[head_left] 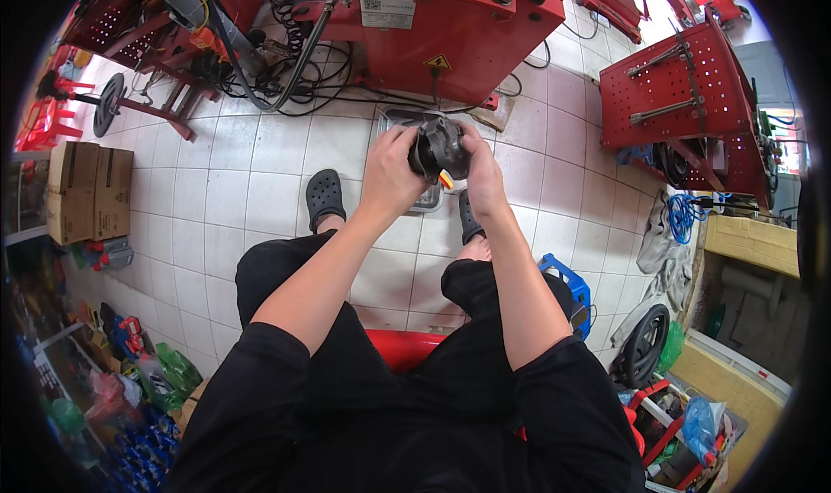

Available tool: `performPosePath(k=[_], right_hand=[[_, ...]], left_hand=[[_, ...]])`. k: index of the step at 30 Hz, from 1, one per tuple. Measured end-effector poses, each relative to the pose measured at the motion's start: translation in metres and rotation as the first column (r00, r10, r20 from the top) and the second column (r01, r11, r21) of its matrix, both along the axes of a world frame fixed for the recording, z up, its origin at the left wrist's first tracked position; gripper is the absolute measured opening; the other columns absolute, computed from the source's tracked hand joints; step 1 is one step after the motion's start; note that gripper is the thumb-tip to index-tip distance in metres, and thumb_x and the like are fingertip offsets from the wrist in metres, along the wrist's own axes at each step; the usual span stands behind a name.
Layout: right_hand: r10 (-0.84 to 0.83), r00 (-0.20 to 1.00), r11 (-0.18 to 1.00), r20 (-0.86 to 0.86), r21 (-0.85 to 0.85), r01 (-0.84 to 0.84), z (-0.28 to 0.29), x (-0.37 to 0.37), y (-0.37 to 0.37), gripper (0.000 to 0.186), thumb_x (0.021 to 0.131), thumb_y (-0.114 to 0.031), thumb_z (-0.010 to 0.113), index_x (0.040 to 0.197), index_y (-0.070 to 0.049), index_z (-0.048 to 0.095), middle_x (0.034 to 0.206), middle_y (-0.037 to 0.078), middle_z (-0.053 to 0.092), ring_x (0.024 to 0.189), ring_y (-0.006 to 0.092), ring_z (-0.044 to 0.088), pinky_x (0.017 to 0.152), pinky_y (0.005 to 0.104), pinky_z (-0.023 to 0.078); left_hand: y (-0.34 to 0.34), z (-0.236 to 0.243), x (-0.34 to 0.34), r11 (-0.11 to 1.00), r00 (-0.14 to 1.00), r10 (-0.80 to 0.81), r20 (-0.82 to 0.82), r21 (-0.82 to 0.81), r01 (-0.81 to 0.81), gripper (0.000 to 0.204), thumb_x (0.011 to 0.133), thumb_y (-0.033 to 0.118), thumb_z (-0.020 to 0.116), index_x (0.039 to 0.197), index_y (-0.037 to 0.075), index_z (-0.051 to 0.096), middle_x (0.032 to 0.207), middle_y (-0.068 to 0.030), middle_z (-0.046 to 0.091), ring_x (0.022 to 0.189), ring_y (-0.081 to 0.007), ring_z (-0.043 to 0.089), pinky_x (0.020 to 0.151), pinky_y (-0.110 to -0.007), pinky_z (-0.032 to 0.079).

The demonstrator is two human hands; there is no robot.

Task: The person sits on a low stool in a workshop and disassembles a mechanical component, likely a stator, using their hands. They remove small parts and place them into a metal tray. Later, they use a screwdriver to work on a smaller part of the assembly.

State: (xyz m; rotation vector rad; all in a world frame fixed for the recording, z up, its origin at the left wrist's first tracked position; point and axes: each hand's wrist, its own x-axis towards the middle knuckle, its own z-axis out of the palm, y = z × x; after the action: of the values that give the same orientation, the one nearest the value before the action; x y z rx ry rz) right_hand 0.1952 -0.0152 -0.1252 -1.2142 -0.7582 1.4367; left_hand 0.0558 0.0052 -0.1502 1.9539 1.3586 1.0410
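Note:
Both my hands grip a dark, greasy-looking metal part (440, 147) with a rounded, uneven shape; its exact kind is not clear. My left hand (389, 168) closes round its left side, fingers bent over the edge. On the opposite side my right hand (486, 171) is wrapped round it, thumb near the top. Below the part lies a grey tray (428, 206) on the floor, largely covered by my hands and the part. A small yellow and orange piece (447, 180) shows just under the part; I cannot tell what it belongs to.
A red machine (459, 47) with hoses and black cables (320, 95) stands ahead. Red perforated stands hold tools at right (671, 95) and far left. Cardboard boxes (86, 190) are at left. By my right knee is a blue case (571, 290); a small black wheel (645, 346) lies beyond.

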Motion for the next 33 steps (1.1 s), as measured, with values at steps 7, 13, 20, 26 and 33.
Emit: performPosePath(k=[7,13,20,26,33], right_hand=[[0.000,0.972,1.000,0.236,-0.023,0.005,0.012,-0.006,0.001,0.053,0.089,-0.031,0.057,0.124,0.007,0.047,0.101,0.012,0.060,0.092,0.0172,0.056,0.083,0.0278,0.044],[0.104,0.856,0.993,0.507,-0.003,-0.119,0.004,-0.002,0.000,0.063,0.083,-0.037,0.067,0.124,0.006,0.047,0.103,0.010,0.062,0.091,0.0153,0.058,0.086,0.0277,0.044],[-0.167,0.946,0.986,-0.278,-0.061,0.156,0.004,0.023,0.008,0.050,0.087,-0.043,0.047,0.116,-0.003,0.054,0.086,0.013,0.062,0.070,0.0210,0.055,0.064,0.0324,0.044],[-0.141,0.655,0.990,-0.742,-0.092,0.108,0.021,0.036,0.008,0.055,0.088,-0.052,0.035,0.113,-0.007,0.056,0.079,0.013,0.060,0.060,0.0219,0.049,0.058,0.0336,0.037],[-0.222,0.730,0.975,-0.646,-0.165,0.151,0.021,0.039,0.013,0.056,0.088,-0.049,0.036,0.112,-0.002,0.055,0.085,0.011,0.057,0.062,0.0197,0.042,0.059,0.0326,0.034]], left_hand=[[0.001,0.000,-0.002,1.000,1.000,-0.009,0.004,-0.020,0.009,0.048,0.052,0.003,0.076,0.097,0.001,0.058,0.094,-0.0136,0.060,0.092,-0.0350,0.056,0.079,-0.040,0.046],[0.000,0.001,-0.002,0.998,0.999,-0.033,-0.014,0.054,0.034,0.047,0.053,0.005,0.077,0.096,0.001,0.058,0.093,-0.0142,0.059,0.091,-0.0353,0.055,0.078,-0.041,0.046],[0.000,0.009,0.000,0.997,0.999,-0.045,-0.009,-0.059,0.044,0.045,0.054,0.009,0.077,0.096,0.004,0.062,0.089,-0.0134,0.060,0.088,-0.0330,0.058,0.077,-0.040,0.047],[0.010,-0.019,-0.003,0.867,0.901,0.228,0.368,-0.498,-0.016,0.034,0.065,0.012,0.077,0.092,-0.001,0.060,0.086,-0.0081,0.066,0.074,-0.0145,0.061,0.070,-0.028,0.048],[0.001,-0.095,-0.033,0.588,0.922,0.384,-0.048,-0.758,-0.284,0.058,0.066,0.030,0.077,0.103,-0.008,0.052,0.092,-0.0178,0.066,0.080,-0.0248,0.065,0.071,-0.033,0.051]])
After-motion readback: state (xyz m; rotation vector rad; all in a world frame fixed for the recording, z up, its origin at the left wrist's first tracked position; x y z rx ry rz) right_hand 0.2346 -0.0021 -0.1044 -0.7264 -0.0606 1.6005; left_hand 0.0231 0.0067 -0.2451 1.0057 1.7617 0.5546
